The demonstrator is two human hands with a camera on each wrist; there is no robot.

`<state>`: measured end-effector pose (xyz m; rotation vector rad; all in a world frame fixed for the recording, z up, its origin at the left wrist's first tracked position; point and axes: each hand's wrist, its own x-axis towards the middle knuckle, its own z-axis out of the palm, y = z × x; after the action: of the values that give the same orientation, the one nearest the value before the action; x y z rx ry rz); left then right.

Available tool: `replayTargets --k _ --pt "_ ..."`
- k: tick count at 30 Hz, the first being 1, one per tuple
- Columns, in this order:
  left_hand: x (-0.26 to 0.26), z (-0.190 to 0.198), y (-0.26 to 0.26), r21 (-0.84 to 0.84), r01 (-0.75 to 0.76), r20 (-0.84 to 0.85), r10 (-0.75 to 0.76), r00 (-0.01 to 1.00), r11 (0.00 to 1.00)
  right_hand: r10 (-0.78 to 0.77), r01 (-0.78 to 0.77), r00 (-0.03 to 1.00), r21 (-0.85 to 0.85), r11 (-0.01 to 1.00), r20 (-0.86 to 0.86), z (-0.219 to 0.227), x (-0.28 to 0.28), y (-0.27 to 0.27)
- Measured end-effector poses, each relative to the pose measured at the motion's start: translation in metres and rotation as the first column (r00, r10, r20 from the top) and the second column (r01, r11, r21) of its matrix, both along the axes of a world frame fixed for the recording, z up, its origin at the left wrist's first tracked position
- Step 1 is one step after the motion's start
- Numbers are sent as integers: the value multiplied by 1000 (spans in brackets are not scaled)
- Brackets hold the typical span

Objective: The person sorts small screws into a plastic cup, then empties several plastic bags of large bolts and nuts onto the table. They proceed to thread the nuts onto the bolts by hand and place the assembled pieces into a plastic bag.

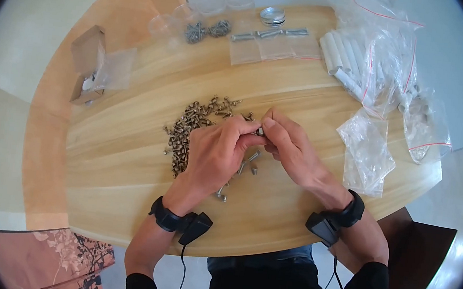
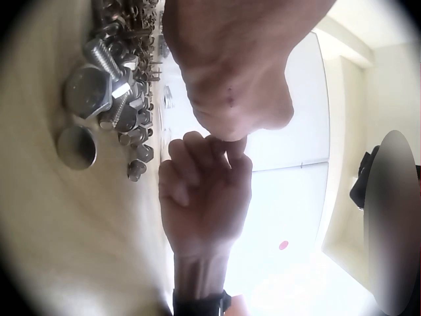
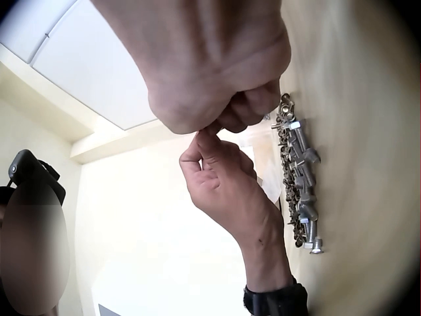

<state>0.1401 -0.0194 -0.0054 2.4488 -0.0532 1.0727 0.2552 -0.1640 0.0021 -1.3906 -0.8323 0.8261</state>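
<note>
The wide desk (image 1: pixel 108 170) carries all the work across the middle of the frame. Clear plastic bags (image 1: pixel 394 46) and white tubes (image 1: pixel 336 53) lie at its upper right, perhaps put there so that they do not disturb the arms. The left hand (image 1: pixel 214 148) and the right hand (image 1: pixel 293 151) meet at the centre, raised over the desk, which seems to give the fingers room for fine work. The bolt pile (image 1: pixel 184 133) spreads just beside the left hand, probably to be within easy reach. A few loose bolts (image 1: pixel 249 161) lie below the hands, apart from this pile. The smallest is a metal piece (image 1: pixel 261 131) between the fingertips: the grip of each hand is nearly closed and pinches it, a hold suited to little parts.
</note>
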Motion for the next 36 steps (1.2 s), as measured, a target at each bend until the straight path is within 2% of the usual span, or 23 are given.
replayTargets --k 3,5,7,8,10,16,18,19,21,25,27,30,33,36 --pt "-4 -2 0 1 -10 -8 10 1000 1000 9 -9 1000 -90 996 -7 -5 0 5" --pt "-5 -3 2 -7 -16 10 16 1000 1000 9 -11 1000 -85 996 -23 -4 -2 5" --pt "-7 -4 3 -112 -8 7 9 1000 994 7 -10 999 -83 996 -39 0 -3 5" --pt "-6 -5 2 -119 -8 12 9 1000 993 64 -63 998 -120 991 4 2 -3 5" --pt "-6 -6 -1 -24 3 36 -2 999 1000 122 -113 992 -161 981 46 4 -4 4" --pt "-10 -4 -1 -70 -16 -3 16 1000 997 -25 26 1000 -41 999 16 4 -5 3" --pt "-8 -3 -4 -56 -6 4 6 1000 998 63 -36 988 -190 981 141 6 -3 2" --pt "-7 -3 -5 -43 -1 7 1 1000 999 60 -33 988 -187 982 143 4 -2 2" --pt "-9 -4 -5 -57 -5 8 5 1000 998 53 -45 992 -71 997 114 -2 0 1" --pt "-7 -1 -6 -44 -1 2 1 1000 999 -8 15 997 -105 994 71 6 -2 2" --pt "-8 -2 -7 -59 -7 0 7 1000 998 46 -38 996 -107 994 73 0 1 2" --pt "-10 -1 -8 -71 -23 -19 22 1000 997 0 1 1000 -87 996 12 1 0 2" --pt "-9 -3 -8 -62 -25 -22 24 999 998 38 -38 999 -107 994 -3 6 -4 3" --pt "-9 -1 -9 -57 -28 -15 27 1000 998 28 -27 999 -59 998 20 3 -3 1"
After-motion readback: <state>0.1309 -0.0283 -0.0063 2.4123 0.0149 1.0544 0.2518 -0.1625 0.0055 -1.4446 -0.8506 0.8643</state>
